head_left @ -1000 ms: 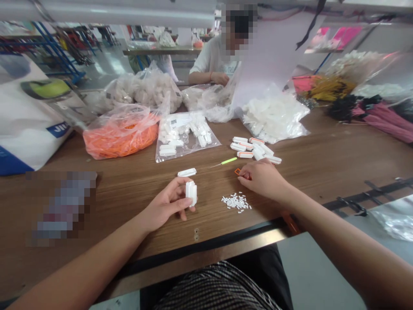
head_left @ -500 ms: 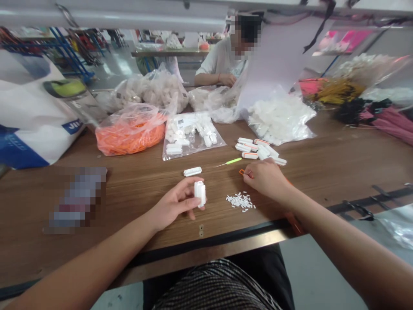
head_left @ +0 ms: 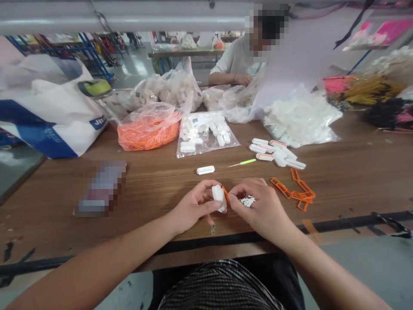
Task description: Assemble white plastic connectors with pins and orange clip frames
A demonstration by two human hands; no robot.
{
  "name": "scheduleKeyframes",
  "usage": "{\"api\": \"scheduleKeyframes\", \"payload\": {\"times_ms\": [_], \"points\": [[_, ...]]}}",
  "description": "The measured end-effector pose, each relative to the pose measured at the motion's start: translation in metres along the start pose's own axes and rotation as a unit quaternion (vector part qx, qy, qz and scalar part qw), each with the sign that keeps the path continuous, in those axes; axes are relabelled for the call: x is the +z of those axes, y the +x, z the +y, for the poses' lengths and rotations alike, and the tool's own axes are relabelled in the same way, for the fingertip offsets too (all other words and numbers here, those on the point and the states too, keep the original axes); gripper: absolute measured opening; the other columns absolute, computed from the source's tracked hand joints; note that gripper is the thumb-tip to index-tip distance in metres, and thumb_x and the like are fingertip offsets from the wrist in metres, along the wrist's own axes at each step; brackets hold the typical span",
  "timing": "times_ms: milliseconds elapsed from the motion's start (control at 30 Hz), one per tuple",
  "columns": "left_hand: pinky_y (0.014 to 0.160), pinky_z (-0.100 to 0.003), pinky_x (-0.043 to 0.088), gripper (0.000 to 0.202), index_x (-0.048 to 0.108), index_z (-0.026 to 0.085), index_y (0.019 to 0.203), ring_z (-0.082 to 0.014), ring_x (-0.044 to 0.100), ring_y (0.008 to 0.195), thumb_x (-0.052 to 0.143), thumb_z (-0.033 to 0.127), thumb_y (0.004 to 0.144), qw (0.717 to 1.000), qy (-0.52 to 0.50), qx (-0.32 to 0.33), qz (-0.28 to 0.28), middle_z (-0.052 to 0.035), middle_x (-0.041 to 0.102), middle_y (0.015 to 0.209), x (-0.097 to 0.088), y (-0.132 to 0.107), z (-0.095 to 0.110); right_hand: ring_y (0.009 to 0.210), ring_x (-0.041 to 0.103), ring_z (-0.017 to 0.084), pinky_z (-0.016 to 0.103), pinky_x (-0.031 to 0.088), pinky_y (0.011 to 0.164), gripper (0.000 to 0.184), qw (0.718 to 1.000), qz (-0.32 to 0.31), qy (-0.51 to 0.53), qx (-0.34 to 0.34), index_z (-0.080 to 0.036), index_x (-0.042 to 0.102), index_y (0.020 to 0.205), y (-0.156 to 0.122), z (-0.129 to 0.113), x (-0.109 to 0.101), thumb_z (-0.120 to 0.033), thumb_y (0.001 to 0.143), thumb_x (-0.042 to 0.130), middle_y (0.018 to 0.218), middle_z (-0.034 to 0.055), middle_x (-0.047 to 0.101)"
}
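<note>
My left hand [head_left: 195,206] is closed around a small white plastic block [head_left: 219,197], held upright just above the table's near edge. My right hand [head_left: 258,206] pinches a thin orange rectangular ring [head_left: 226,194] against the block's side. Under my right hand lies a small heap of tiny white pins [head_left: 248,200], partly hidden. Several loose orange rings [head_left: 295,188] lie to the right of my right hand. A single white block [head_left: 205,170] and a green-handled pick [head_left: 244,162] lie further back.
A group of finished white-and-orange blocks [head_left: 274,151] lies at centre right. Behind are a clear bag of white blocks [head_left: 206,134], a bag of orange rings [head_left: 148,129] and more bags of white parts [head_left: 300,118]. A person [head_left: 240,64] sits across the wooden table [head_left: 155,185].
My right hand has picked an orange ring off the table and come left to the white block in my left hand. The view has shifted, showing loose orange rings at the right.
</note>
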State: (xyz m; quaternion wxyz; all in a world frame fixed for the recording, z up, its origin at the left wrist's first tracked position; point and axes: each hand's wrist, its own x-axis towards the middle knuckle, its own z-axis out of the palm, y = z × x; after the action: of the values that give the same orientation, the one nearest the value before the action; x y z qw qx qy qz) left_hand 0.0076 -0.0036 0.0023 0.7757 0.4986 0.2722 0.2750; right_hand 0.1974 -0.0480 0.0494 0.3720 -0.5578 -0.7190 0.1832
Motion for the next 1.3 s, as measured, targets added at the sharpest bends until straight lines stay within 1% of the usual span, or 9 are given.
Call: {"api": "scheduleKeyframes", "payload": {"times_ms": [100,200,433,600,800,933,1133,1300], "points": [[0.049,-0.017,0.053,0.044,0.048,0.021,0.117,-0.0183,0.065,0.084,0.072,0.027,0.081,1.000,0.011,-0.003,0.010,-0.0044,0.063,0.094,0.001,-0.001,0.000,0.063,0.059,0.014,0.036,0.038,0.074,0.019,1.000,0.024,-0.009,-0.009,-0.022,0.060,0.062,-0.003,-0.001,0.008,-0.021,0.081,0.060,0.061,-0.0034,0.065],[0.048,-0.017,0.052,0.042,0.048,0.021,0.116,-0.0179,0.065,0.083,0.071,0.027,0.082,1.000,0.020,-0.003,0.021,-0.0037,0.062,0.094,0.001,-0.001,0.000,0.064,0.060,0.016,0.037,0.038,0.074,0.019,1.000,0.027,-0.009,-0.007,-0.022,0.059,0.063,-0.005,-0.003,0.012,-0.023,0.082,0.060,0.062,-0.0026,0.065],[0.047,-0.018,0.051,0.043,0.046,0.022,0.116,-0.0186,0.066,0.082,0.071,0.028,0.081,1.000,0.017,0.003,0.011,-0.0034,0.064,0.094,0.000,0.001,-0.003,0.066,0.061,0.017,0.038,0.039,0.073,0.017,1.000,0.029,-0.004,-0.009,-0.023,0.061,0.065,-0.008,-0.002,0.016,-0.024,0.082,0.060,0.065,-0.0018,0.067],[0.048,-0.019,0.051,0.043,0.046,0.021,0.117,-0.0195,0.066,0.083,0.070,0.029,0.082,1.000,0.021,0.004,0.016,-0.0042,0.064,0.094,0.000,0.000,-0.003,0.067,0.060,0.017,0.038,0.041,0.073,0.017,0.999,0.025,0.017,0.010,-0.022,0.062,0.066,-0.008,-0.001,0.017,-0.025,0.083,0.060,0.066,-0.0010,0.067],[0.048,-0.019,0.051,0.044,0.048,0.021,0.117,-0.0191,0.066,0.081,0.071,0.032,0.082,0.999,0.032,-0.001,0.023,-0.0042,0.065,0.090,0.000,0.000,-0.002,0.065,0.060,0.015,0.036,0.042,0.071,0.021,0.997,0.016,0.066,0.042,-0.023,0.063,0.068,-0.007,-0.002,0.015,-0.026,0.087,0.056,0.066,-0.0016,0.068],[0.049,-0.019,0.051,0.044,0.048,0.021,0.117,-0.0192,0.066,0.082,0.071,0.032,0.081,0.999,0.037,-0.005,0.026,-0.0041,0.065,0.091,0.001,0.000,-0.002,0.067,0.062,0.017,0.038,0.043,0.073,0.015,0.995,0.027,0.074,0.065,-0.025,0.067,0.071,-0.007,-0.001,0.016,-0.025,0.084,0.059,0.068,-0.0017,0.072],[0.050,-0.019,0.052,0.045,0.048,0.021,0.117,-0.0189,0.066,0.082,0.071,0.033,0.081,0.999,0.034,-0.006,0.028,-0.0048,0.065,0.092,0.002,0.000,-0.002,0.068,0.062,0.017,0.037,0.045,0.073,0.012,0.990,0.030,0.094,0.102,-0.025,0.070,0.075,-0.010,0.003,0.020,-0.029,0.083,0.063,0.069,-0.0012,0.072],[0.050,-0.019,0.051,0.047,0.048,0.021,0.118,-0.0184,0.066,0.081,0.072,0.034,0.080,0.999,0.036,-0.010,0.037,-0.0042,0.063,0.093,0.004,-0.002,-0.001,0.062,0.061,0.014,0.033,0.047,0.067,0.012,0.981,0.035,0.138,0.134,-0.023,0.069,0.074,-0.011,0.002,0.022,-0.030,0.082,0.064,0.065,-0.0018,0.069]]}}
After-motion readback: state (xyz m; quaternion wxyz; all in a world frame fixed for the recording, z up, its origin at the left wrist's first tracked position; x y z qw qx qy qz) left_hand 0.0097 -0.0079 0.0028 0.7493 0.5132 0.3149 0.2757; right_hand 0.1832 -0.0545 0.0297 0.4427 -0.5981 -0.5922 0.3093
